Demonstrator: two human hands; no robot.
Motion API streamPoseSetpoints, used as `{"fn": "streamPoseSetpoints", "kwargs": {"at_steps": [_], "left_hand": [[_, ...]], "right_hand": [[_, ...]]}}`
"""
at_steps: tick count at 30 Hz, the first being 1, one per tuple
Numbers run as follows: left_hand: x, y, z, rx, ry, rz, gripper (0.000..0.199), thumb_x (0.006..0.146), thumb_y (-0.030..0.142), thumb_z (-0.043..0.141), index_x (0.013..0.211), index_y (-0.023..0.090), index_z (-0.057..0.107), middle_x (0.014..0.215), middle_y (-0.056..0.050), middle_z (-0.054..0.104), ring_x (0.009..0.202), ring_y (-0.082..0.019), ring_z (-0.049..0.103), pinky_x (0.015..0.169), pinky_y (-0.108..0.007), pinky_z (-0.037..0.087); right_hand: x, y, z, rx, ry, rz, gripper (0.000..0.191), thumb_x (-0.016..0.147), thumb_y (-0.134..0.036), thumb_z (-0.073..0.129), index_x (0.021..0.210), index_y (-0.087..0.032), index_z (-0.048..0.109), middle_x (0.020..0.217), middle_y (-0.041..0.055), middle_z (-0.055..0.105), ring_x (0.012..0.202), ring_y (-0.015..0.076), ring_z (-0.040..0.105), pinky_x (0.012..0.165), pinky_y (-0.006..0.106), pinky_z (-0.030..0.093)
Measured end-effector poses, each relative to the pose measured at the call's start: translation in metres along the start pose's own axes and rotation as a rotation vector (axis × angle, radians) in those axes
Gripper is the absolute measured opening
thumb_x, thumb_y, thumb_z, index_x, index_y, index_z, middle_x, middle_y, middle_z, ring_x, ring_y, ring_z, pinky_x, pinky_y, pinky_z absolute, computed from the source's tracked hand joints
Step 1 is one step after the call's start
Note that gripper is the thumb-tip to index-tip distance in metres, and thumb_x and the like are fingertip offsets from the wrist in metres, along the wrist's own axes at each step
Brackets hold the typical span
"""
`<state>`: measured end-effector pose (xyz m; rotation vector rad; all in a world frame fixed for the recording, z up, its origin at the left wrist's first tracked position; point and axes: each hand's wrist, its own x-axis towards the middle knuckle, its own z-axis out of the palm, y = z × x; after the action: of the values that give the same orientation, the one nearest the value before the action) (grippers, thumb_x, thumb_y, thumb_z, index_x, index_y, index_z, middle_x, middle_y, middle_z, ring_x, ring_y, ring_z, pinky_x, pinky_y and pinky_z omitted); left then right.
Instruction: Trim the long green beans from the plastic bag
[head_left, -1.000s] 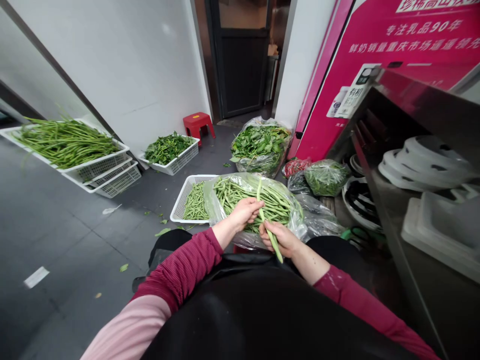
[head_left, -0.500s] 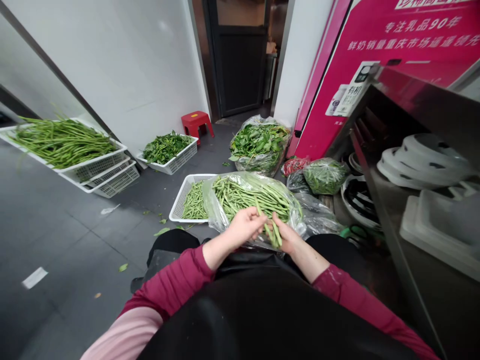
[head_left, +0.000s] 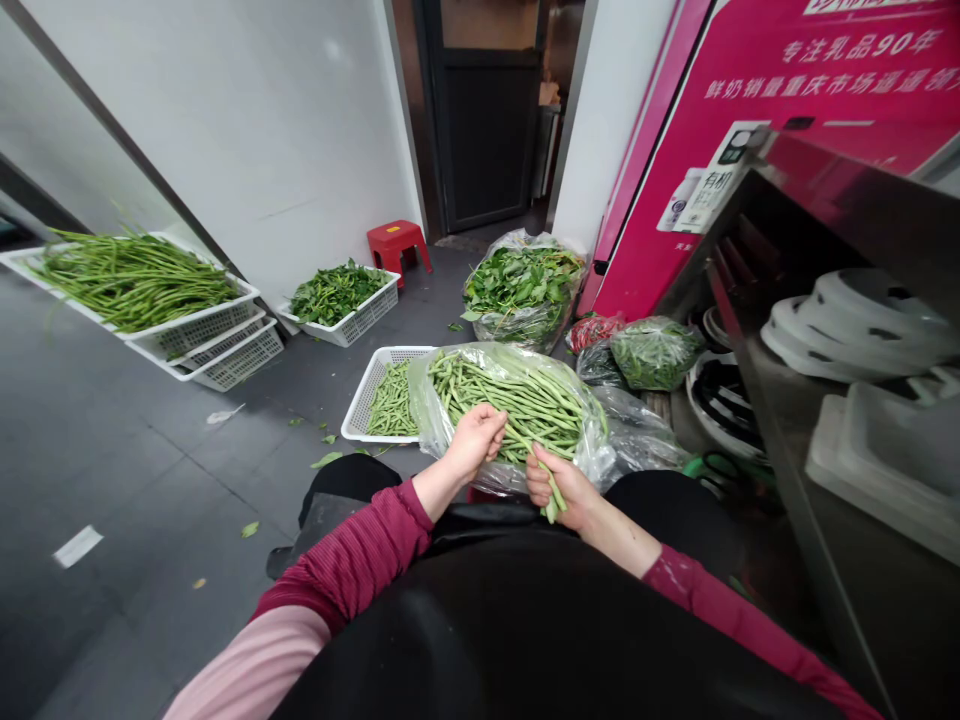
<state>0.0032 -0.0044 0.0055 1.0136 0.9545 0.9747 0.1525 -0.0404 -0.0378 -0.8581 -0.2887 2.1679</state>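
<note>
My right hand is closed round a few green beans, whose ends stick out below the fist. To its left, my left hand pinches the far end of a bean that stretches between the two hands. Both hands are over the near edge of a clear plastic bag, which lies open and is full of long green beans. Beside the bag, partly under it, a white basket holds short bean pieces.
White baskets with long green stems stand at left. A basket of leafy greens and a red stool are by the wall. Ahead sits a bag of leaves. A metal shelf with white containers is close on my right.
My hands have moved apart, the left one away to the left and the right one slightly down. A bean now spans the gap between them. The view has shifted slightly.
</note>
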Motion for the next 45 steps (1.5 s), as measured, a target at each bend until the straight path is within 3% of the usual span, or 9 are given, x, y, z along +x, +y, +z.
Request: {"fn": "streamPoseSetpoints", "kwargs": {"at_steps": [5,11,18,22,26,29,33,38,45], "left_hand": [[-0.029,0.009,0.014,0.265,-0.071,0.154,0.026,0.07,0.039,0.057,0.07,0.014,0.05,0.049,0.006,0.045,0.037,-0.003,0.04,0.036,-0.015,0.028],[-0.017,-0.015,0.012,0.183,-0.157,-0.035,0.029,0.069,0.041,0.057,0.077,0.013,0.049,0.051,0.006,0.048,0.033,-0.002,0.036,0.034,-0.015,0.028],[-0.018,-0.018,-0.001,0.437,-0.158,-0.044,0.028,0.074,0.039,0.051,0.081,0.013,0.057,0.05,0.004,0.049,0.036,-0.005,0.039,0.038,-0.018,0.032],[-0.026,-0.016,-0.005,0.68,-0.252,0.171,0.025,0.076,0.038,0.049,0.071,0.016,0.057,0.055,0.0,0.051,0.052,-0.009,0.047,0.053,-0.021,0.038],[-0.031,-0.022,-0.002,0.544,-0.266,0.1,0.033,0.079,0.044,0.04,0.066,0.016,0.051,0.051,0.002,0.042,0.045,-0.008,0.038,0.046,-0.019,0.033],[-0.018,-0.024,-0.008,0.474,-0.126,0.026,0.035,0.084,0.041,0.029,0.074,0.015,0.049,0.05,0.004,0.036,0.038,-0.007,0.031,0.041,-0.02,0.031],[0.017,-0.026,-0.026,1.035,0.061,0.296,0.014,0.075,0.018,0.046,0.086,0.015,0.055,0.078,-0.005,0.051,0.07,-0.014,0.049,0.065,-0.028,0.04],[0.048,-0.048,-0.023,1.688,-0.229,0.387,0.018,0.075,0.009,0.042,0.083,0.014,0.058,0.088,-0.011,0.052,0.086,-0.021,0.047,0.071,-0.033,0.038],[0.051,-0.036,-0.014,1.875,-0.33,0.621,0.014,0.081,0.017,0.042,0.083,0.016,0.056,0.084,-0.009,0.053,0.085,-0.021,0.046,0.074,-0.035,0.032]], "right_hand": [[0.009,-0.016,-0.013,0.137,0.298,-0.151,0.029,0.079,-0.035,0.051,0.06,-0.018,0.037,0.04,-0.009,0.031,0.031,0.0027,0.028,0.031,0.013,0.024],[0.003,-0.006,0.0,-0.123,0.028,0.133,0.029,0.076,-0.046,0.051,0.073,-0.017,0.049,0.053,-0.0026,0.051,0.037,0.0065,0.042,0.035,0.019,0.033],[-0.007,-0.001,-0.011,-0.175,-0.162,0.112,0.024,0.069,-0.034,0.063,0.078,-0.016,0.049,0.056,-0.0066,0.045,0.037,0.0015,0.035,0.037,0.015,0.026],[-0.015,-0.003,-0.015,-0.334,-0.217,0.132,0.021,0.071,-0.033,0.06,0.075,-0.016,0.048,0.053,-0.0079,0.041,0.034,0.0017,0.032,0.034,0.016,0.023],[-0.019,0.006,-0.008,-0.668,-0.207,-0.063,0.022,0.068,-0.035,0.061,0.074,-0.018,0.049,0.05,-0.0082,0.043,0.033,0.0038,0.035,0.035,0.018,0.025],[-0.019,0.012,-0.006,-0.907,-0.107,-0.238,0.02,0.063,-0.031,0.066,0.072,-0.018,0.053,0.046,-0.0076,0.047,0.036,0.0057,0.04,0.038,0.019,0.029],[-0.015,-0.001,-0.015,-0.542,0.077,-0.3,0.02,0.067,-0.032,0.063,0.072,-0.02,0.048,0.051,-0.0065,0.052,0.036,0.0062,0.041,0.037,0.019,0.031],[-0.014,-0.034,-0.038,0.054,0.158,-0.231,0.022,0.065,-0.02,0.067,0.068,-0.019,0.044,0.048,-0.0089,0.042,0.037,0.0037,0.038,0.037,0.016,0.033],[-0.024,-0.04,-0.054,0.0,0.266,-0.268,0.017,0.065,-0.018,0.065,0.079,-0.017,0.054,0.053,-0.005,0.048,0.043,0.007,0.046,0.041,0.02,0.041]]}}
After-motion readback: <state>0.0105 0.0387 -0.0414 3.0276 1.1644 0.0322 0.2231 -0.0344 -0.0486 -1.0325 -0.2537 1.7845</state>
